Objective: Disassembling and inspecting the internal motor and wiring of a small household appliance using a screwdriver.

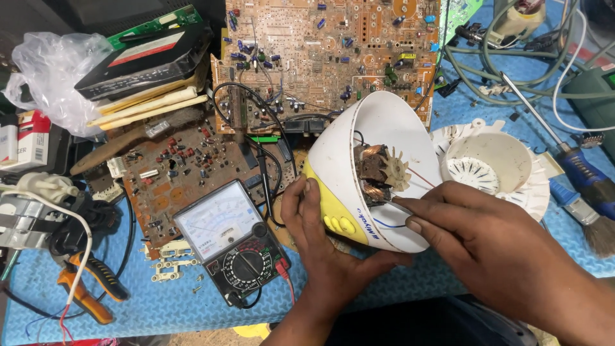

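Head view shows your left hand (323, 247) cupping the housing (378, 170), a white cone with a yellow button strip, tilted on its side over the blue mat (160, 307), just right of the multimeter (234, 247). Your right hand (493, 247) pinches a thin probe (400, 204) reaching into the motor (378, 172), where copper windings and a cream fan show. The risk, as I judge it: the tip could slip and nick the windings or snap the loose wires, since the rounded housing can roll in your one-handed grip. A circuit board (320, 51) lies behind, a white base (490, 170) to the right.
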